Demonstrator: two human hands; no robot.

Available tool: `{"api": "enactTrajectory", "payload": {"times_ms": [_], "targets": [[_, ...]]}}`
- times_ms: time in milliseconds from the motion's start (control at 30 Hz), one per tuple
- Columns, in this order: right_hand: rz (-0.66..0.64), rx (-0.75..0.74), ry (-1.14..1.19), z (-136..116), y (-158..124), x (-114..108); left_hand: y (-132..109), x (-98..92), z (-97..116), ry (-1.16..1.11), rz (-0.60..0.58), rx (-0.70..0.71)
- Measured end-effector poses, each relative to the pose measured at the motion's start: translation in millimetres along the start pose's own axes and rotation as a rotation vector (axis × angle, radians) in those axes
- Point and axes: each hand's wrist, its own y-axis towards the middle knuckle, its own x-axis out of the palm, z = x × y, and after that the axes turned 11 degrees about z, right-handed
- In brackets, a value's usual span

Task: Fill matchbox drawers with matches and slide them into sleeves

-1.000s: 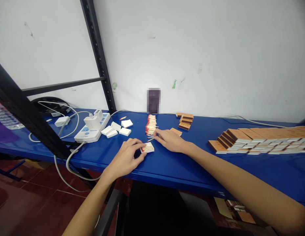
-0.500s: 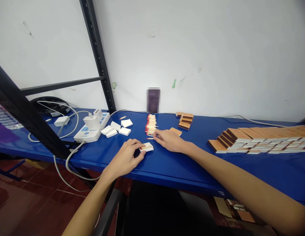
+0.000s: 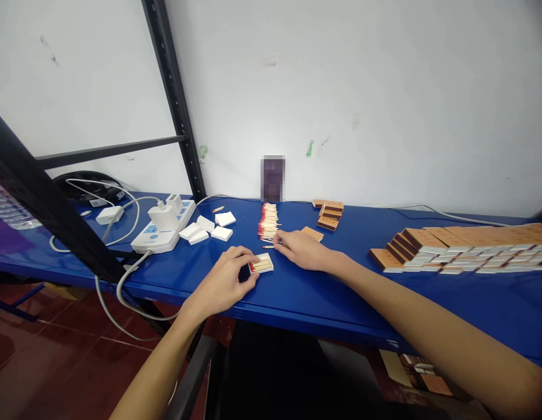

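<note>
My left hand (image 3: 227, 279) is closed on the left end of a small white matchbox tray (image 3: 269, 268), thumb in front and fingers behind. Several red-headed matches lie inside it, heads to the left. Just behind the tray, my right hand (image 3: 302, 249) has its fingertips pinched on a single match (image 3: 267, 247), whose red head points left. Beyond that hand is a long pile of matches (image 3: 268, 219), heads mostly to the left. An orange matchbox cover (image 3: 312, 234) lies partly hidden behind my right hand.
White trays (image 3: 205, 224) and a few loose matches (image 3: 218, 209) lie to the left, near a power strip (image 3: 165, 230) with cables. Matchboxes (image 3: 329, 214) stand at the back. Stacked matchboxes (image 3: 454, 248) fill the right side. A black shelf post (image 3: 172, 87) rises at left.
The tray in my left hand has tipped, so the matches inside show more. My right hand has shifted very slightly to the right with the match.
</note>
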Motion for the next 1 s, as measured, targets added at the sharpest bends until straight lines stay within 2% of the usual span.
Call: {"api": "enactTrajectory", "payload": {"times_ms": [233,500,767,1000], "targets": [[-0.016,-0.035,-0.026,-2.5,-3.5,-4.6,-0.5,1.2,-0.8,0.004,0.029,0.015],[0.053,-0.135,0.054,-23.1,-8.6,-14.9,0.4,-0.1,-0.4,-0.030,0.078,-0.037],[0.005,-0.177,0.078,-36.6,-13.1,-11.7,-0.6,1.3,-2.0,-0.080,0.094,-0.052],[-0.005,-0.198,0.048,-38.3,-10.8,-7.6,-1.1,1.0,-2.9,-0.093,0.042,-0.030]]}}
